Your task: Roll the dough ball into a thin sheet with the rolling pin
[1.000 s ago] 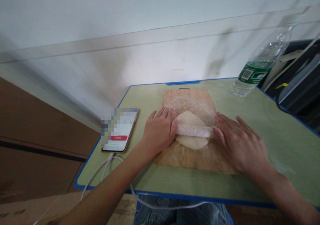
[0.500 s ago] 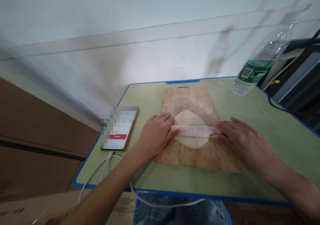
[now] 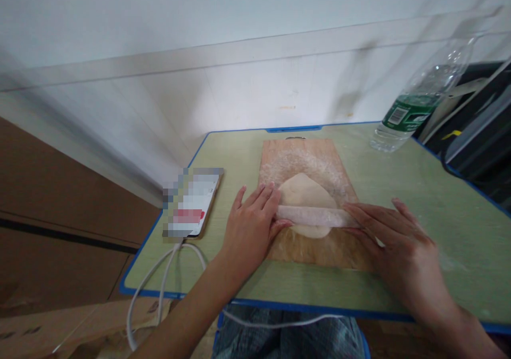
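Two hands (image 3: 252, 223) (image 3: 403, 247) on one rolling pin (image 3: 313, 216), one dough sheet (image 3: 305, 190)

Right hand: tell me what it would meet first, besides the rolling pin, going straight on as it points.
Probably the flattened dough, just ahead of the right hand; its height above the dough is hard to judge.

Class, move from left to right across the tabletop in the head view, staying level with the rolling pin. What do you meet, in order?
Phone → left hand → rolling pin → right hand.
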{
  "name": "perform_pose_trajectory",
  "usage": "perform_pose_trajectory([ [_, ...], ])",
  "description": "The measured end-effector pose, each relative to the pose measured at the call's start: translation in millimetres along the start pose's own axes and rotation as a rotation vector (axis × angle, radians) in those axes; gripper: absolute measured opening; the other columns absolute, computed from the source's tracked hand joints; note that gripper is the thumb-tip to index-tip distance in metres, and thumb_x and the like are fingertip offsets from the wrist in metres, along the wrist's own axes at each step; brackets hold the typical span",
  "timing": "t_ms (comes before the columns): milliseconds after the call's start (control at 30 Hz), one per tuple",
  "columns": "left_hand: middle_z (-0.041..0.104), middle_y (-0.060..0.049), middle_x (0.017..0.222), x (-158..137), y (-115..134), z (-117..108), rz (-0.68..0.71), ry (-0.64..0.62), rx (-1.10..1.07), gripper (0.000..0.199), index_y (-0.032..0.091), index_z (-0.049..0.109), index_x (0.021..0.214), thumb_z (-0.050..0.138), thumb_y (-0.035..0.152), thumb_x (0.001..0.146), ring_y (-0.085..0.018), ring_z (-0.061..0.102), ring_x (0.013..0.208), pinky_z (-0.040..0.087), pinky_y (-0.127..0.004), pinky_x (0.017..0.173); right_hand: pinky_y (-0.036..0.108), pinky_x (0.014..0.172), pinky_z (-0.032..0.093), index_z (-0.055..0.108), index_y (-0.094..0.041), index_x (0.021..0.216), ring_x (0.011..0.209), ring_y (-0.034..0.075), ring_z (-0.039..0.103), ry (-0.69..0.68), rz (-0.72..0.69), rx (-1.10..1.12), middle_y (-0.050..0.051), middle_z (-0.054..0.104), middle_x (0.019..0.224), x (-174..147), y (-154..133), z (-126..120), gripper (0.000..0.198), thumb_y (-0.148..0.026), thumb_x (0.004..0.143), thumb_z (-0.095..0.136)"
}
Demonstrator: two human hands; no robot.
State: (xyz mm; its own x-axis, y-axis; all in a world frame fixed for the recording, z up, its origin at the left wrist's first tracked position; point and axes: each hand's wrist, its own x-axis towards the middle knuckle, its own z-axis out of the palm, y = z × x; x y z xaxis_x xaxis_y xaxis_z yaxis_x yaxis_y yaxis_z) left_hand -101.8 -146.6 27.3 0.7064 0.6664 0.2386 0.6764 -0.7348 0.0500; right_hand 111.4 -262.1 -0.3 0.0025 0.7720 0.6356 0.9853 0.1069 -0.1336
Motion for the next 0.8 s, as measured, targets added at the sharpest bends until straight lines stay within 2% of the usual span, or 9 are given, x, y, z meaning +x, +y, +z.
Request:
perform_pose_trajectory([
  [133,0.047,-0.011,0.142,-6.8,0.0,4.0,0.024,0.036,0.008,0.053,0.019,0.05,0.132,0.04,0.051,0.092,-0.025,0.04,0.135,0.024,-0.052,0.114,0.05,0.099,0.044,0.065,-0.022,0.114,0.1,0.025,0.066,-0.014,0.009,-0.001,0.008,0.069,0.113,-6.2,-5.3,-3.0,0.029,-0.027,0.094,0.045],
  [233,0.046,-0.012,0.143,-8.9,0.7,2.1,0.026,0.036,0.012,0.053,0.018,0.049,0.133,0.041,0.05,0.092,-0.025,0.038,0.136,0.023,-0.051,0.114,0.047,0.094,0.05,0.068,-0.023,0.11,0.097,0.025,0.068,-0.025,0.006,-0.007,0.007,0.071,0.109,-3.8,-5.7,-8.5,0.029,-0.032,0.093,0.047],
  [333,0.049,-0.012,0.14,-6.5,-0.3,-7.7,0.044,-0.024,-0.016,0.05,0.018,0.049,0.133,0.041,0.048,0.093,-0.024,0.041,0.134,0.028,-0.049,0.113,0.039,0.075,0.058,0.073,-0.024,0.097,0.086,0.023,0.07,-0.093,0.031,-0.015,0.007,0.073,0.102,8.6,1.1,-14.5,0.034,-0.038,0.094,0.042],
  [400,0.054,-0.011,0.136,-1.1,-2.4,-16.9,0.054,-0.087,-0.048,0.045,0.019,0.053,0.127,0.034,0.045,0.096,-0.023,0.048,0.128,0.035,-0.045,0.109,0.036,0.066,0.058,0.074,-0.024,0.088,0.083,0.023,0.07,-0.157,0.063,-0.036,0.007,0.071,0.107,20.9,9.4,-16.2,0.04,-0.04,0.095,0.038],
  [433,0.057,-0.01,0.133,2.9,-3.5,-21.1,0.051,-0.112,-0.058,0.044,0.019,0.055,0.124,0.029,0.043,0.098,-0.022,0.052,0.124,0.037,-0.043,0.106,0.039,0.068,0.058,0.074,-0.024,0.086,0.087,0.024,0.069,-0.173,0.069,-0.057,0.007,0.07,0.112,27.2,14.4,-15.7,0.043,-0.042,0.095,0.036],
  [500,0.06,-0.01,0.127,13.3,-5.3,-26.8,0.013,-0.139,-0.062,0.046,0.019,0.057,0.118,0.02,0.04,0.1,-0.021,0.055,0.12,0.04,-0.042,0.103,0.045,0.082,0.055,0.072,-0.021,0.1,0.102,0.028,0.065,-0.189,0.063,-0.075,0.011,0.065,0.121,38.0,24.5,-11.6,0.044,-0.043,0.095,0.033],
  [600,0.059,-0.012,0.128,31.4,-5.8,-25.0,-0.099,-0.131,-0.043,0.048,0.016,0.054,0.12,0.017,0.038,0.1,-0.022,0.052,0.122,0.04,-0.042,0.102,0.051,0.105,0.039,0.061,-0.018,0.123,0.126,0.028,0.048,-0.284,0.028,-0.034,0.013,0.056,0.134,45.3,38.2,0.8,0.051,-0.04,0.097,0.025],
  [700,0.052,-0.016,0.135,45.1,-5.2,-15.1,-0.149,-0.142,-0.02,0.049,0.011,0.05,0.127,0.018,0.037,0.1,-0.025,0.046,0.128,0.039,-0.043,0.103,0.053,0.109,0.032,0.048,-0.018,0.138,0.137,0.027,0.033,-0.407,0.035,0.026,0.011,0.046,0.143,42.9,47.4,13.5,0.054,-0.04,0.097,0.019],
  [800,0.041,-0.019,0.145,49.5,-5.5,-7.7,-0.164,-0.204,-0.016,0.053,0.009,0.041,0.137,0.02,0.039,0.1,-0.03,0.036,0.136,0.035,-0.049,0.106,0.054,0.108,0.032,0.042,-0.017,0.143,0.138,0.028,0.028,-0.49,0.094,0.036,0.012,0.039,0.148,37.8,50.2,19.8,0.058,-0.042,0.097,0.016],
])
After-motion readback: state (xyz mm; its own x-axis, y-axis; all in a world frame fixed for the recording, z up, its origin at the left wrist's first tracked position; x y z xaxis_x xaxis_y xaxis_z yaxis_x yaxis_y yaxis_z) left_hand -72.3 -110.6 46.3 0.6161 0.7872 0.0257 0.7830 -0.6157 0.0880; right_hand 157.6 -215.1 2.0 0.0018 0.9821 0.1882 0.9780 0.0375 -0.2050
